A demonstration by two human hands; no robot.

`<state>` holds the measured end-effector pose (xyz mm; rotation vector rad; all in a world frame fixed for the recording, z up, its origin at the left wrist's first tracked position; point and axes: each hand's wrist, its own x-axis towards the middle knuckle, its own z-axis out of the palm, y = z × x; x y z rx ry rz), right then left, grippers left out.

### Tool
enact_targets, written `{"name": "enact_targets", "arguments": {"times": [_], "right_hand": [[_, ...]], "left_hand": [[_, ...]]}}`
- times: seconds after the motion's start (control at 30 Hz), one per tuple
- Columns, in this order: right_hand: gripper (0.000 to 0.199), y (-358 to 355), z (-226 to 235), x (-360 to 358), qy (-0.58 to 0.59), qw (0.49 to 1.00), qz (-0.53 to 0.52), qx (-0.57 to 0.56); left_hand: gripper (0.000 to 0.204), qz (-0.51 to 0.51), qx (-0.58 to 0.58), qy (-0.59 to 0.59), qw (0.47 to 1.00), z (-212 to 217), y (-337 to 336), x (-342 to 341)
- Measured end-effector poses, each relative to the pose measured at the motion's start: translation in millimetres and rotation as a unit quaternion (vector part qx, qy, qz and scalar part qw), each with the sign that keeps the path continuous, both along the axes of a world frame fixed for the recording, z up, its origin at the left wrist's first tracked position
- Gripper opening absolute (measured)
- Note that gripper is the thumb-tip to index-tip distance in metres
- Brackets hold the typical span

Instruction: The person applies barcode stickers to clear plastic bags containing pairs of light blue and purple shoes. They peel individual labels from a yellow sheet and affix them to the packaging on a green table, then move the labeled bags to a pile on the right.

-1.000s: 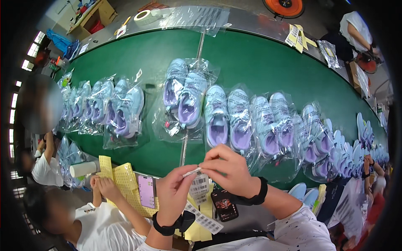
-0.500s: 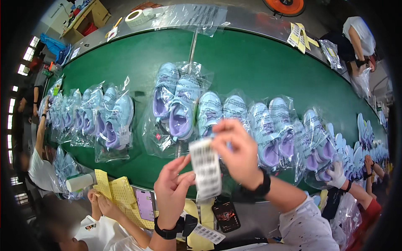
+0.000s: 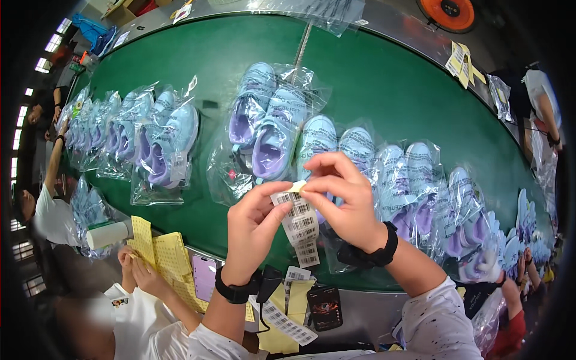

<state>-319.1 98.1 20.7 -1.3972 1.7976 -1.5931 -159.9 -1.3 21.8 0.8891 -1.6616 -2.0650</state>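
Grip: my left hand (image 3: 255, 222) pinches the upper left edge of the strip (image 3: 302, 225) between thumb and fingers; my right hand (image 3: 345, 192) pinches the yellow tab (image 3: 297, 186) at its top right. The strip, white and barcoded, hangs from both pinches before me, against the green of the belt (image 3: 390, 78). I judge it very light and limp, easily curled or creased, its labels probably tacky beneath and the backing slicker. It should handle best by the margins and the tab, with my fingertips off the printed faces. Below my hands, a second strip (image 3: 288, 324) lies beside a phone (image 3: 326, 308). Beyond them, blue shoes (image 3: 282, 114) with lilac linings lie bagged in clear film along the belt. Farthest, past the belt, an orange fan (image 3: 447, 13) shows.
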Motion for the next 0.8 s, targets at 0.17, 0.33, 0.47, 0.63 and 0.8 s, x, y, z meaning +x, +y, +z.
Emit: {"name": "enact_targets", "arguments": {"times": [0.17,0.33,0.47,0.63,0.8], "right_hand": [[0.016,21.3,6.6,-8.9,0.154,0.985,0.004,-0.073],[0.024,-51.0,-43.2,-85.4,-0.255,0.939,-0.209,-0.094],[0.096,-104.4,-101.8,-163.4,-0.396,0.866,-0.270,0.147],[0.088,-99.3,-122.5,-170.3,-0.316,0.897,-0.266,0.158],[0.037,-77.0,-109.8,-197.4,-0.388,0.875,-0.281,0.072]], "left_hand": [[0.035,0.030,0.043,0.027,0.998,5.0,8.7,-5.3],[0.040,0.073,0.025,-0.007,0.997,2.5,14.8,0.8],[0.042,0.060,0.055,-0.019,0.996,-1.1,35.0,-0.8],[0.040,0.055,0.064,-0.045,0.995,-3.3,42.5,11.8],[0.041,0.072,0.097,-0.040,0.992,-2.8,51.9,13.5]]}}
